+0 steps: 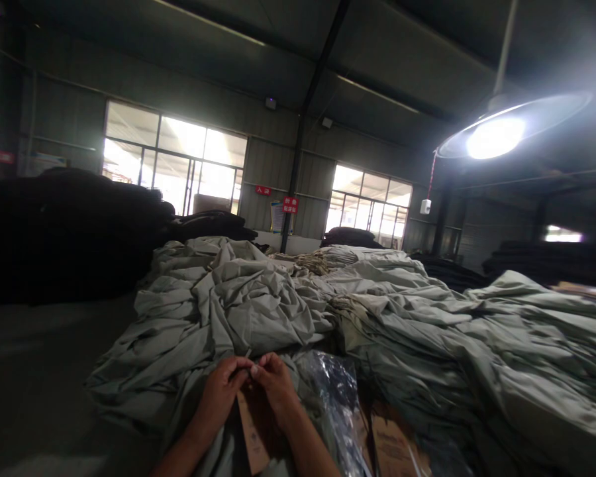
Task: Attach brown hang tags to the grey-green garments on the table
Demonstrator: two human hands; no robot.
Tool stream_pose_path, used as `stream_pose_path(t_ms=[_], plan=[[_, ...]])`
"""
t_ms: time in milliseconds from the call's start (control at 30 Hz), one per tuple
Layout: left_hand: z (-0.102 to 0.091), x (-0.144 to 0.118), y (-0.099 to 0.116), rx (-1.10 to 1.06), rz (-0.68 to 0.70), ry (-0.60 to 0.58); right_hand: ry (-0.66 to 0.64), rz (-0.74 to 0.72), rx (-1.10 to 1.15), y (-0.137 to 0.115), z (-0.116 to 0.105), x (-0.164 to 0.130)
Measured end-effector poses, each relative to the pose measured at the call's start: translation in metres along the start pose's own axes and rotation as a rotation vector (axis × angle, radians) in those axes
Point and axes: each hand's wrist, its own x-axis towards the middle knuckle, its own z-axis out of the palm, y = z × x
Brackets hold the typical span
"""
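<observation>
Just fingers (pixel 248 372) at cardboard (pixel 253 430) edge

The heap of crumpled cloth (pixel 258 305) is a pale grey-green, plain, with no print, and the folded stack (pixel 501 358) to the right has the same grey-green shade. A strip of tan, ribbed-looking cloth (pixel 312 262) runs across the heap's far part. The cardboard piece (pixel 253 424) under the hands is brown, and the cardboard box (pixel 395 447) beside it is brown with dark printed lettering. The plastic bag (pixel 335 391) is clear with white glints. The piles (pixel 69 225) on the left are black. The wall signs (pixel 290 205) are red with pale characters. The lamp (pixel 496 136) glows white.
</observation>
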Motion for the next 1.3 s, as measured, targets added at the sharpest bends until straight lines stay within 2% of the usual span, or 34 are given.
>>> stream_pose_path(t_ms=[167, 267, 400, 600, 700, 767, 933, 1167, 1300], plan=[[0.001, -0.001, -0.004, 0.066, -0.028, 0.057, -0.006, 0.024, -0.057, -0.006, 0.005, -0.004], [0.0, -0.001, -0.005, 0.095, -0.056, 0.105, 0.029, -0.014, -0.148, -0.007, 0.007, -0.006], [-0.001, 0.0, -0.005, 0.094, -0.075, 0.081, 0.08, -0.074, -0.22, -0.004, 0.006, -0.004], [-0.003, 0.005, -0.012, -0.143, -0.097, -0.008, 0.018, -0.083, -0.209, -0.006, 0.007, -0.006], [-0.005, 0.006, -0.014, -0.207, -0.065, 0.018, -0.013, -0.083, -0.206, -0.009, 0.008, -0.007], [-0.006, 0.005, -0.012, -0.144, -0.042, 0.041, -0.019, -0.083, -0.208, -0.01, 0.008, -0.007], [-0.007, 0.002, -0.007, 0.081, -0.016, 0.012, -0.005, -0.103, -0.232, -0.008, 0.007, -0.007], [-0.004, -0.003, -0.002, 0.477, 0.139, 0.087, 0.035, -0.125, -0.307, -0.007, 0.007, -0.007], [-0.001, -0.004, -0.005, 0.569, 0.238, 0.147, 0.041, -0.161, -0.391, -0.011, 0.011, -0.007]])
